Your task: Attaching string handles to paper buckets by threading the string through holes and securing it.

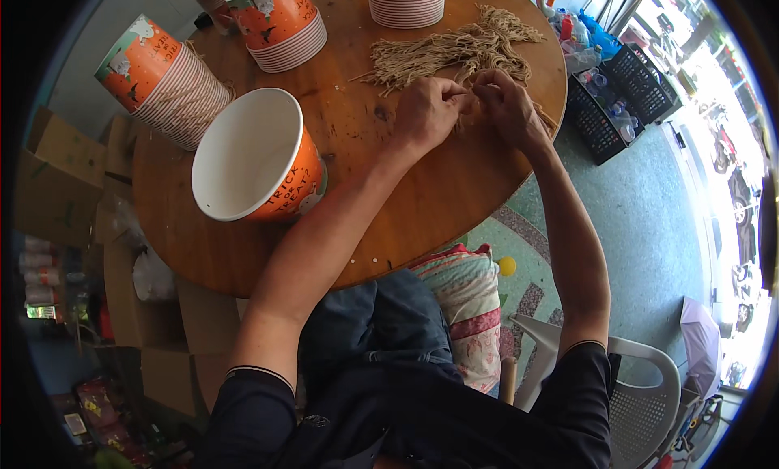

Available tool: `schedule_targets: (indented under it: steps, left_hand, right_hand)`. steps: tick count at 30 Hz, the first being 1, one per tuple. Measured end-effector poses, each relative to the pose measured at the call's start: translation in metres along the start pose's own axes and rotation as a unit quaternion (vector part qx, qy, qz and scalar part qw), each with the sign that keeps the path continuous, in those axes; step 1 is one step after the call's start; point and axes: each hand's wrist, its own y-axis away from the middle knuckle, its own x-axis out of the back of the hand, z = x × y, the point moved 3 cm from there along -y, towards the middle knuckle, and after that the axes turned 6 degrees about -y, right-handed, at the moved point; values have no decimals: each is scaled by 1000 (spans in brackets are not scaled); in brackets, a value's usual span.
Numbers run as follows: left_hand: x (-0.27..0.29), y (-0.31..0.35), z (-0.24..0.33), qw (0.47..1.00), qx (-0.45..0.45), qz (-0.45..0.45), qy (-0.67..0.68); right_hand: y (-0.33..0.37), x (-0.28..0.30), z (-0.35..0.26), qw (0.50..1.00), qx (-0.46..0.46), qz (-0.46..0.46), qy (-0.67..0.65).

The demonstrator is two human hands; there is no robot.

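Note:
Over the far right part of the round table, my left hand (428, 112) and my right hand (507, 108) meet with their fingertips pinched close together. Whatever thin thing lies between them is too small and hidden to make out. Just beyond my fingers spreads a loose heap of tan twine cords (430, 57), partly covered by my right hand. Left of my left forearm, an orange paper bucket (247, 157) with a white inside lies tilted, its mouth turned toward me.
Nested stacks of paper buckets stand on the wooden table (381, 217): one leaning stack (174, 83) at left, another stack (280, 27) behind, and a striped stack (406, 0) at the far edge. Black crates (604, 116) with bottles sit right. A grey plastic chair (641, 388) is beside me; cardboard boxes (61, 181) are left.

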Motion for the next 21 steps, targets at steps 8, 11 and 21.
schedule_targets:
  steps: [8, 11, 21]
  left_hand:
    - [-5, 5, -16, 934, 165, -123, 294]
    - [-4, 7, -17, 935, 187, -131, 272]
    - [-8, 8, -17, 936, 173, -128, 277]
  right_hand:
    - [30, -4, -2, 952, -105, 196, -208]
    - [41, -1, 0, 966, -157, 155, -137]
    - [50, 0, -13, 977, -174, 8, -120]
